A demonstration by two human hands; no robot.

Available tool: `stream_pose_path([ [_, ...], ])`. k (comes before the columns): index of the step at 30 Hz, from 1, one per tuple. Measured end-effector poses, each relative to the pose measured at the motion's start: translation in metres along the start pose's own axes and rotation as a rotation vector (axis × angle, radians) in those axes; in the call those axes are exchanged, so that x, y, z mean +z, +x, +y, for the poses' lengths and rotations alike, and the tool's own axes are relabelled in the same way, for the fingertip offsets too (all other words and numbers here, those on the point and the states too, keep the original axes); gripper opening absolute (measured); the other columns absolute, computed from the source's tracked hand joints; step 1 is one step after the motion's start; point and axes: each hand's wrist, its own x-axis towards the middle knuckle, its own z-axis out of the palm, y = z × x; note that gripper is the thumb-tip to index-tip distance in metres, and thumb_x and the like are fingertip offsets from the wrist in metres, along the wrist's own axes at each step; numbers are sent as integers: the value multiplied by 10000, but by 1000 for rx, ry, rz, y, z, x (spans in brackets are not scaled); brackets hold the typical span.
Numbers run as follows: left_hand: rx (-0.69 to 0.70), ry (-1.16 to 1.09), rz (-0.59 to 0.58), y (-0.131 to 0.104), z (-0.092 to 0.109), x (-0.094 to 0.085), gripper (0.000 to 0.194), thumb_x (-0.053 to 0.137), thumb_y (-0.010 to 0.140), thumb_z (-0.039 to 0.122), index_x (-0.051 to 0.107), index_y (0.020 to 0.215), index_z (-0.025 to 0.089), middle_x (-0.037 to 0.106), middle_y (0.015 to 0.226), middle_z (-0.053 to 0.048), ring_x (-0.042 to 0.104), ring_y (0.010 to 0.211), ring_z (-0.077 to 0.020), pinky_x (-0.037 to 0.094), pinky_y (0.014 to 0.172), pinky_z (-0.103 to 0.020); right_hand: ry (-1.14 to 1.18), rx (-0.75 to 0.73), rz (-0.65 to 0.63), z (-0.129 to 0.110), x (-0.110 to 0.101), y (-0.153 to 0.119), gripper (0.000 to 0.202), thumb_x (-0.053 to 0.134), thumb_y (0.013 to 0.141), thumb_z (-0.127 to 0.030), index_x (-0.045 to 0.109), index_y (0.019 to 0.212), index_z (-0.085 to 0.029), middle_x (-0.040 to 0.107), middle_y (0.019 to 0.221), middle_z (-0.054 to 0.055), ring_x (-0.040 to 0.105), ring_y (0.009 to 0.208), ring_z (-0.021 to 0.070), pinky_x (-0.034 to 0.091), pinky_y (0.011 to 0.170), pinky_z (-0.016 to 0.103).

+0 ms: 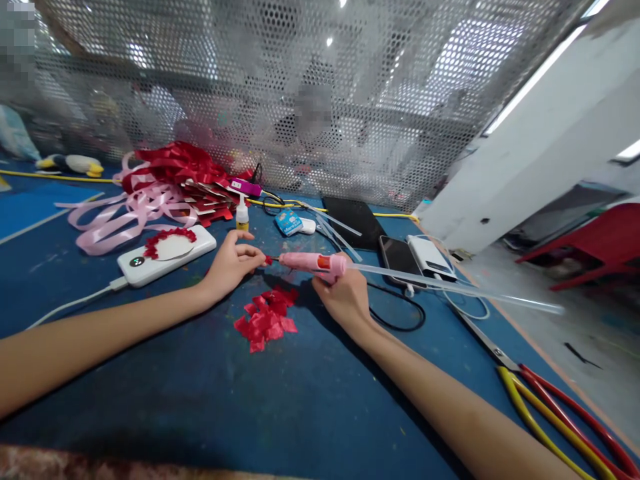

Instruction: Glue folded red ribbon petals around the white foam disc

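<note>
My right hand (pixel 346 291) is wrapped round the handle of a pink glue gun (pixel 306 261), which has a long clear glue stick (pixel 450 285) out of its back. The gun's nozzle points left, at a small red ribbon piece (pixel 269 260) pinched in the fingertips of my left hand (pixel 234 261). Below the nozzle lies a loose pile of red ribbon pieces (pixel 266 319) on the blue table (pixel 200 407). A white disc (pixel 175 247) partly edged with red pieces rests on a white power bank (pixel 200 244) to the left.
Behind are red ribbons (pixel 175 163), pink ribbon loops (pixel 95 233), a small glue bottle (pixel 242 215) and a blue packet (pixel 289 222). At right lie a phone (pixel 400 259), another power bank (pixel 430 255), cables and large scissors (pixel 505 360). Perforated metal mesh (pixel 240 87) stands behind.
</note>
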Motion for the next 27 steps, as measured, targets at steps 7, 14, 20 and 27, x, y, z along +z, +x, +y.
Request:
stream_pose_path([
  [7, -5, 7, -3, -1, 1, 0, 434, 671, 638, 228, 369, 949, 209, 631, 646, 62, 633, 622, -129, 393, 528, -208, -55, -35, -29, 1, 2, 1, 109, 479, 641, -205, 503, 747, -212, 522, 665, 5, 493, 570, 156, 324, 531, 258],
  [14, -11, 3, -13, 0, 2, 0, 436, 674, 634, 231, 370, 946, 209, 628, 649, 63, 629, 619, -125, 394, 531, -207, -79, -65, -50, 2, 2, 1, 108, 464, 660, -197, 516, 755, -201, 556, 737, 30, 509, 588, 158, 327, 529, 260],
  [20, -9, 4, -14, -1, 1, 0, 434, 673, 635, 235, 369, 943, 209, 625, 654, 62, 629, 623, -128, 396, 532, -211, -81, -71, -47, 1, 1, 0, 139, 458, 660, -182, 529, 777, -204, 559, 741, 26, 509, 590, 154, 326, 527, 252],
  [27, -3, 2, -20, -1, 1, 0, 429, 671, 634, 234, 371, 939, 210, 623, 654, 63, 633, 627, -130, 394, 530, -209, -100, -63, -72, 0, 0, 1, 142, 450, 663, -183, 529, 780, -200, 558, 743, 32, 522, 599, 162, 330, 532, 256],
])
